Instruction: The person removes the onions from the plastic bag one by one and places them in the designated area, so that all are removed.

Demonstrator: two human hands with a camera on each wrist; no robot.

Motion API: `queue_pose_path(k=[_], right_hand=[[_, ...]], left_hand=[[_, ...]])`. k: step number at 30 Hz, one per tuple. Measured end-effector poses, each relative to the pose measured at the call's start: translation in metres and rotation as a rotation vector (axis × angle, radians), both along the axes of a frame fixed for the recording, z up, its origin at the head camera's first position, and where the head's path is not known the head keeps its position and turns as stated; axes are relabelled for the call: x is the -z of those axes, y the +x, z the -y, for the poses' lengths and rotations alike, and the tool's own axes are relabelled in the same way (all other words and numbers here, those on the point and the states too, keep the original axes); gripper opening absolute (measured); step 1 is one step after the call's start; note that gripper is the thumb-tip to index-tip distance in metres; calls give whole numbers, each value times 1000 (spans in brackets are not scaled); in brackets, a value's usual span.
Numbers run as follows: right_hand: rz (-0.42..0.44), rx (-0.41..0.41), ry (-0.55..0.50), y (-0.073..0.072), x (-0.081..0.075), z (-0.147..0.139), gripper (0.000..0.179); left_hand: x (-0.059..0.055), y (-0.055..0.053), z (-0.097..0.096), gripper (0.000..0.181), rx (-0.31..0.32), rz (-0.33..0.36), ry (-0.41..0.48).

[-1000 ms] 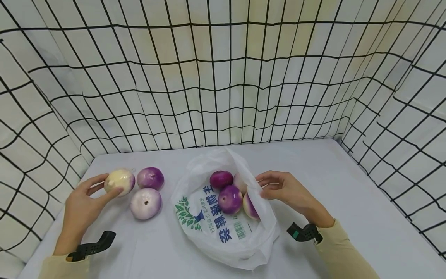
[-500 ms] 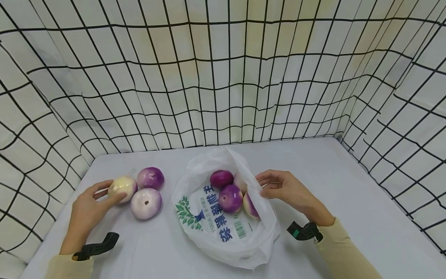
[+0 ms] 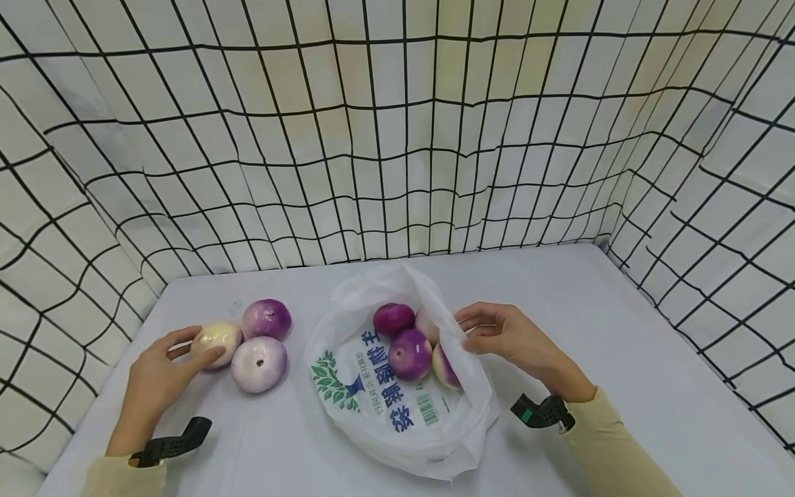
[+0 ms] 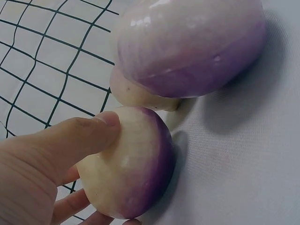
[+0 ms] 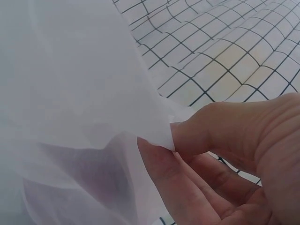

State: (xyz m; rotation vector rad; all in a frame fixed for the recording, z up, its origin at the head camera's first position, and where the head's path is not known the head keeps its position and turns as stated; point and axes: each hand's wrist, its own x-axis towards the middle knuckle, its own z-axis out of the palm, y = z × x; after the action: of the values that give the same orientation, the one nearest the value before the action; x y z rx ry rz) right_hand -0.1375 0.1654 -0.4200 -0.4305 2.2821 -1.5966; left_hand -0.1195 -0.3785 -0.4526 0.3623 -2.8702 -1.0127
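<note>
My left hand (image 3: 158,376) grips a pale yellow onion (image 3: 219,341) with a purple side, thumb on the near side and fingers around the far side. In the left wrist view this onion (image 4: 136,161) sits low at the white tabletop. Right beside it are a purple onion (image 3: 267,319) and a whitish-purple onion (image 3: 259,364). At the middle of the table lies a white plastic bag (image 3: 348,442) with its mouth open and several onions inside, among them a purple one (image 3: 410,355). My right hand (image 3: 512,342) pinches the bag's right edge between thumb and fingers.
A black wire-like grid net (image 3: 385,166) over white cloth encloses the back and sides of the white table (image 3: 621,373). Black camera mounts are strapped to both wrists, the left mount (image 3: 174,440) and the right mount (image 3: 540,413).
My left hand has brought the pale onion down and slightly right, close against the other two onions. The right hand keeps its hold on the bag's edge.
</note>
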Motion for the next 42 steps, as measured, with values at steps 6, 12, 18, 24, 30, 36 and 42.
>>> queue_pose_path(k=[6,12,18,24,30,36,42], right_hand=[[3,-1,-11,0,0,0,43],[6,2,-16,0,0,1,43],[6,9,-4,1,-1,0,43],[3,5,-13,2,-3,0,43],[11,12,-12,2,-4,-3,43],[-5,7,-5,1,-4,-5,43],[3,6,-19,2,-4,-1,42]], left_hand=[[-2,2,0,83,-14,-10,8],[-4,1,0,81,-43,-32,4],[-6,2,0,81,-68,-35,-1],[-9,3,-4,78,-104,-59,18],[-13,4,-10,71,-105,-119,2],[-22,2,-26,65,-70,-213,44],[-46,6,-49,60,5,-296,92]])
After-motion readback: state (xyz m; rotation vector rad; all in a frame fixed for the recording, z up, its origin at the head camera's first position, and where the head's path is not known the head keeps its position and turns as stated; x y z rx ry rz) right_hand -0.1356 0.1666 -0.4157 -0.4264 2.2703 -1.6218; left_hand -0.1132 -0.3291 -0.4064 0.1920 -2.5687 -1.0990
